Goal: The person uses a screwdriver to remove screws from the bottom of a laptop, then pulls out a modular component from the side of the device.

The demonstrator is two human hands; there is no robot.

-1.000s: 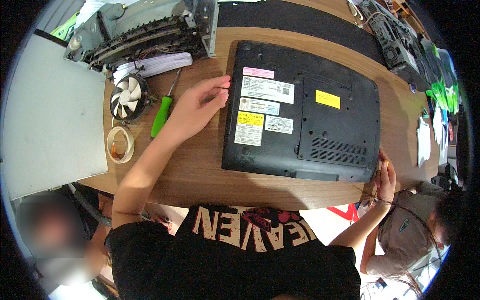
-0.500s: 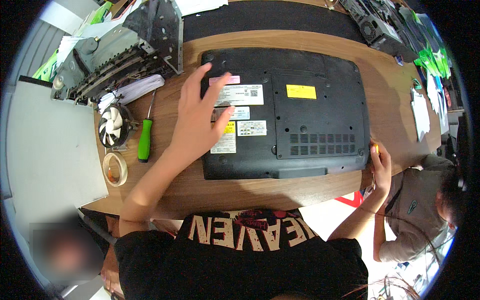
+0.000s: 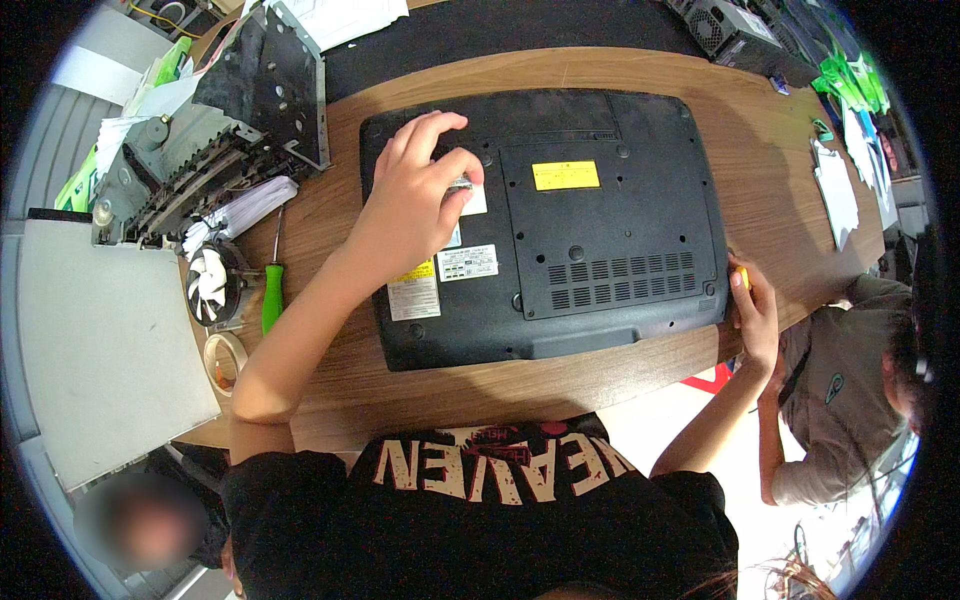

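Note:
A black laptop (image 3: 450,340) lies upside down on the wooden table, its vented bottom cover and several stickers facing up. My left hand (image 3: 420,185) hovers over or rests on the sticker area near its left side; I cannot tell if it touches. Its fingers are bent, with a gap between thumb and forefinger and nothing seen in them. By the laptop's near right corner, my right hand (image 3: 757,315) is closed around a thin thing with a yellow end (image 3: 739,278). The rest of that thing is hidden in the hand.
To the left lie a green-handled screwdriver (image 3: 273,297), a cooling fan (image 3: 212,285) and a tape roll (image 3: 226,363). Behind them stands a metal chassis (image 3: 260,90). Papers (image 3: 835,190) lie at right. A person in a brown shirt (image 3: 835,385) is beside the table.
My left hand's fingers were spread and are now more bent, drawn in over the stickers. The view has shifted, and the laptop appears slightly turned anticlockwise. My right hand keeps its hold.

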